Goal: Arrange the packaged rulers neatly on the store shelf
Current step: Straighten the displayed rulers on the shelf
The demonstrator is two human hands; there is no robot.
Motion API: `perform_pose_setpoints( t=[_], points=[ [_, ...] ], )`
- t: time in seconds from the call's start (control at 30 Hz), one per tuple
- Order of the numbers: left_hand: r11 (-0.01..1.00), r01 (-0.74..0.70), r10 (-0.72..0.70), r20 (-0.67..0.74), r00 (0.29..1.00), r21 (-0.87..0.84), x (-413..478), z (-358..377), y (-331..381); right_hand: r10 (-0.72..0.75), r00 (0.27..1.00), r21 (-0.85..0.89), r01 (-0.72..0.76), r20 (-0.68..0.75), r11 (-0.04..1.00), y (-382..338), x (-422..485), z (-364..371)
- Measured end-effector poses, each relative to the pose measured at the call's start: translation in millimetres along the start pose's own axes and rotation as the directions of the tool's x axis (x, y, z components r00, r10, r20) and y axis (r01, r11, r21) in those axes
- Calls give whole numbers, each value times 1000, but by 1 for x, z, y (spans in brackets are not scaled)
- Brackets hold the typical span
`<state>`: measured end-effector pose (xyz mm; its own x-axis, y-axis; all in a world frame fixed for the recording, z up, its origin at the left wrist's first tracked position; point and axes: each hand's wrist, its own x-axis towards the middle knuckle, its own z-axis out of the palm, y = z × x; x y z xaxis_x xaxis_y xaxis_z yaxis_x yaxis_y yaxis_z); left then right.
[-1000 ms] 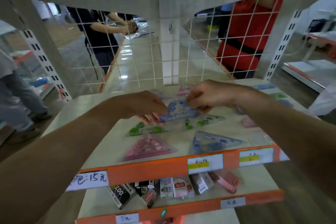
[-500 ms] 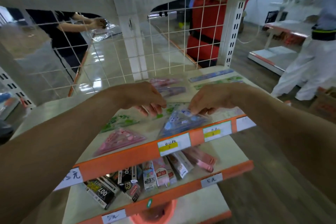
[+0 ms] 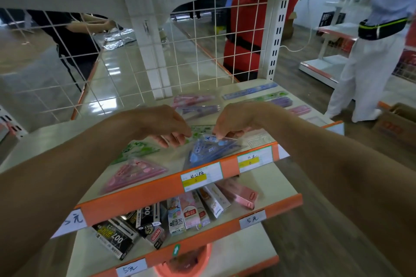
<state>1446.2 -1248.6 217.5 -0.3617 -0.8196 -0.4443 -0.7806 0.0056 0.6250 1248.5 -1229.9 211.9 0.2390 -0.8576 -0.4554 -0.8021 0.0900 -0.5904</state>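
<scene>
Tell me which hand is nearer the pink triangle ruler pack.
Left. The left hand is behind and slightly right of the pink triangle ruler pack; the right hand is farther right, pinching the blue triangle ruler pack.

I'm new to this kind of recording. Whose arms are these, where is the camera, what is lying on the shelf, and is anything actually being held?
There is no machine here. These are a person's bare arms, filmed by one wide-angle camera worn on the head and looking down. The shelf holds a pink ruler pack, a green ruler pack and a blue ruler pack, with long rulers at the back. The right hand pinches the top corner of the blue ruler pack. The left hand is at its edge, grip unclear. Small boxes lie one level down.
</scene>
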Motion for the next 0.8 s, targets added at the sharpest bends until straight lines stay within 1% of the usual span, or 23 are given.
perform_pose_setpoints(
  t=[0.13, 0.27, 0.43, 0.6, 0.73, 0.8],
  points=[
    [1000, 8, -8, 3, 1000, 6, 2, 2, 0, -17, 1000, -3, 17, 13, 1000, 3, 2, -1],
    [1000, 15, -15, 8, 1000, -3, 3, 4, -1, 19, 1000, 130, -21, 20, 991, 6, 9, -1],
    [1000, 16, -16, 6, 1000, -11, 3, 3, -1, 40, 998, 220, -51, 52, 974, 7, 13, -5],
    [999, 27, -27, 15, 1000, -42, -2, 2, 0, 61, 995, 241, -80, 82, 967, 6, 16, -7],
    [993, 41, -39, 22, 999, -109, -4, 5, 0, 70, 992, 327, -102, 107, 940, 8, 19, -9],
    [995, 41, -40, 11, 999, -89, -3, 9, 0, 64, 991, 327, -100, 120, 940, 8, 19, -8]
  ],
)
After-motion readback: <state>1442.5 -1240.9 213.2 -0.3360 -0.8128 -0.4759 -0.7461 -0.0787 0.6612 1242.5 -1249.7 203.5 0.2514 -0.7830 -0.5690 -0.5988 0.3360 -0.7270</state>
